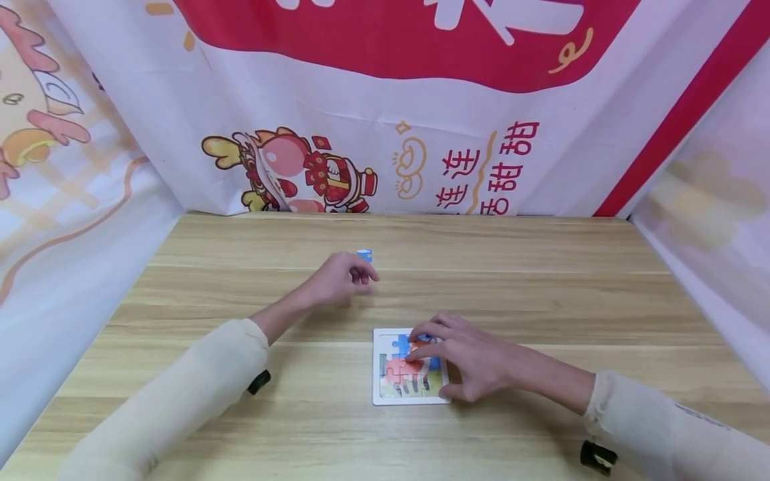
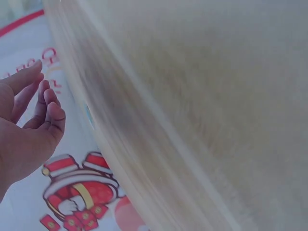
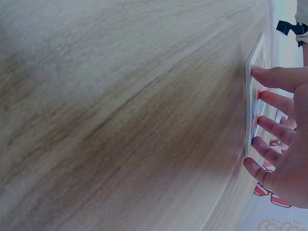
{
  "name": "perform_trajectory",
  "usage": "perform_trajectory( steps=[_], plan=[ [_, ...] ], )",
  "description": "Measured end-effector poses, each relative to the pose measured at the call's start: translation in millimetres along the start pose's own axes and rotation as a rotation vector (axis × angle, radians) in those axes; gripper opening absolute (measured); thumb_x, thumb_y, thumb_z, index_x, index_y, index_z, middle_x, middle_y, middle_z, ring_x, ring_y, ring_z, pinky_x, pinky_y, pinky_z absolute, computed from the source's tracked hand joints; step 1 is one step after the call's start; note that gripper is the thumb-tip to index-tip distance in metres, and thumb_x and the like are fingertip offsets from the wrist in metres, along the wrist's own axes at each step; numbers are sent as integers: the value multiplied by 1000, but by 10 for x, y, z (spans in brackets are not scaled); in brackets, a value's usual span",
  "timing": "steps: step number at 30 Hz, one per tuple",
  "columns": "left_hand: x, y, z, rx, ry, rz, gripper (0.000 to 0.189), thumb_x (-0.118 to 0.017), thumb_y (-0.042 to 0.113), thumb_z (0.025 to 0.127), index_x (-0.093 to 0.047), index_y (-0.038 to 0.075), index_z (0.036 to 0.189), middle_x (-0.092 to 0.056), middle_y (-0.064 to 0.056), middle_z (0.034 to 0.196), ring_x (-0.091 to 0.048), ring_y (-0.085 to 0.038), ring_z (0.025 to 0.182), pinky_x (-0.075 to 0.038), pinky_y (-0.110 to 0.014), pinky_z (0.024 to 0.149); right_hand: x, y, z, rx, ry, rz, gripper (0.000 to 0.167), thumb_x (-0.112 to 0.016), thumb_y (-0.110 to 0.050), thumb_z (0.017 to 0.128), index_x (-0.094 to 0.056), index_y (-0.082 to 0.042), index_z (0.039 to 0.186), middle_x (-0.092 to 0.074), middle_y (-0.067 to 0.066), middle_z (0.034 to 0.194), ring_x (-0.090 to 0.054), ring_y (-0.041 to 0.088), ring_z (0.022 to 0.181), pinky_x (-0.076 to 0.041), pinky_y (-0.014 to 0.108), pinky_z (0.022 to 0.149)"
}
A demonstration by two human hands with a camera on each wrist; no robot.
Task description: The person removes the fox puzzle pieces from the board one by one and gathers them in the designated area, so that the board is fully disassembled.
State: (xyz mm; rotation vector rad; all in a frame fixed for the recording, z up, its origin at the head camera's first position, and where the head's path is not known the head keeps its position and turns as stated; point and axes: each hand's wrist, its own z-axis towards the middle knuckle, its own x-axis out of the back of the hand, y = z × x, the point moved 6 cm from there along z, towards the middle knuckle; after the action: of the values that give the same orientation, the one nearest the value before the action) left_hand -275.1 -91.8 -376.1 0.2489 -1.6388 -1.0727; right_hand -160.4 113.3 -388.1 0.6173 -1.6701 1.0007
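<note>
A small jigsaw puzzle in a white frame (image 1: pixel 377 377) lies flat on the wooden table, its pieces showing blue, orange-pink and green areas. Over its right side spreads my right hand (image 1: pixel 475 357), fingertips on the pieces and thumb at the frame's lower right edge. The right wrist view shows the same hand (image 3: pixel 284 130) with its fingers spread along the puzzle. Farther back, a loose blue and white puzzle piece (image 1: pixel 364 254) lies just beyond my left hand (image 1: pixel 339 277). That hand's fingers are loosely bent, with nothing visible between them; the left wrist view shows the hand (image 2: pixel 31 118) too.
The wooden table (image 1: pixel 541 280) extends around both hands. A printed cloth (image 1: pixel 337 100) with a red band and cartoon figures hangs along its back edge. Light cloths rise at the left (image 1: pixel 78 167) and right (image 1: pixel 710 200) sides.
</note>
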Motion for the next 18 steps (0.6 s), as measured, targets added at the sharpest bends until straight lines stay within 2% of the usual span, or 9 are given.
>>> perform_trajectory(
  steps=[8, 13, 18],
  plan=[
    [-198, 214, -252, -88, -82, 19, 12, -78, 1, 90, -77, 0, 102, -69, -3, 87, -60, -14, 81, -53, -28, 75, -3, 47, -21, -7, 61, 17, 60, -85, -35, 82, -67, -20, 137, -55, 5, 146, -48, 23, 133, -42, 52, 112],
    [-330, 290, -370, -125, -129, 39, 11, -79, 2, 89, -78, 2, 100, -67, 1, 84, -58, -10, 78, -53, -25, 72, 25, 80, -12, -68, 123, 56, 56, -85, -34, 83, -70, -14, 134, -59, 7, 139, -54, 24, 129, -47, 48, 109],
    [-467, 339, -430, -143, -162, 32, 13, -81, 3, 87, -77, 1, 99, -64, 3, 83, -57, -8, 75, -52, -23, 69, 43, 110, -12, -137, 152, 67, 54, -88, -37, 82, -73, -13, 128, -61, 5, 131, -57, 21, 121, -52, 43, 103]
  ],
)
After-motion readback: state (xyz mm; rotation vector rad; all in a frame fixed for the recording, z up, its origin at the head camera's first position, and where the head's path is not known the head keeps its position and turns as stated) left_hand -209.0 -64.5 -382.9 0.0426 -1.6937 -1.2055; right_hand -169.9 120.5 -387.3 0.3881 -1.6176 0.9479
